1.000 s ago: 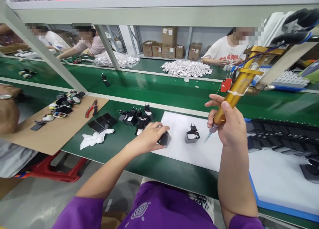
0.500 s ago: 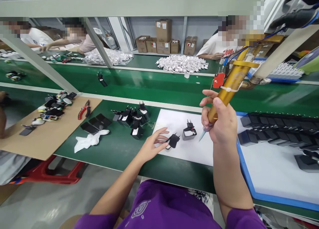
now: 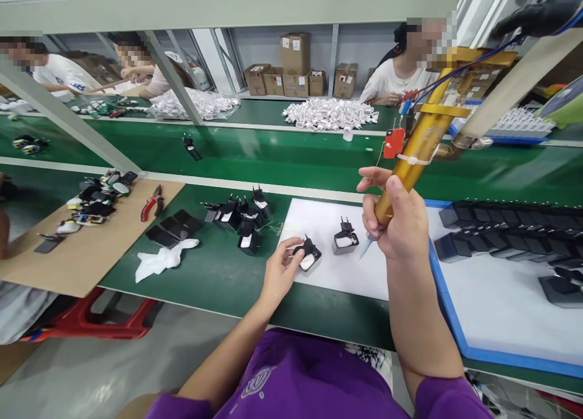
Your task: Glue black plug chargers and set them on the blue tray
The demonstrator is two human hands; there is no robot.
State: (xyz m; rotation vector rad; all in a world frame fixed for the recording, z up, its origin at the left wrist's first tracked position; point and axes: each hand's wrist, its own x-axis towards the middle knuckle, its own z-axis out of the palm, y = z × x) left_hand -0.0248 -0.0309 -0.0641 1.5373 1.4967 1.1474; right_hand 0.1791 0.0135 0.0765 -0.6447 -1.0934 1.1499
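My left hand is closed on a black plug adapter resting on the white foam sheet. The adapter's cap with its pins stands up at the back edge, and a white part shows inside the case. To its right, a second black plug adapter sits with pins upward and its white inside exposed. My right hand is wrapped around a gold glue dispenser, whose pale blue nozzle points down beside the second adapter, apart from it.
Several black adapters stand left of the foam. Black flat covers, a white cloth and red-handled pliers lie further left. A blue-edged tray with rows of adapters is at right. Co-workers sit across the green conveyor.
My left hand has closed on the adapter and turned it, so its white inside now faces up. The dispenser in my right hand has shifted slightly left.
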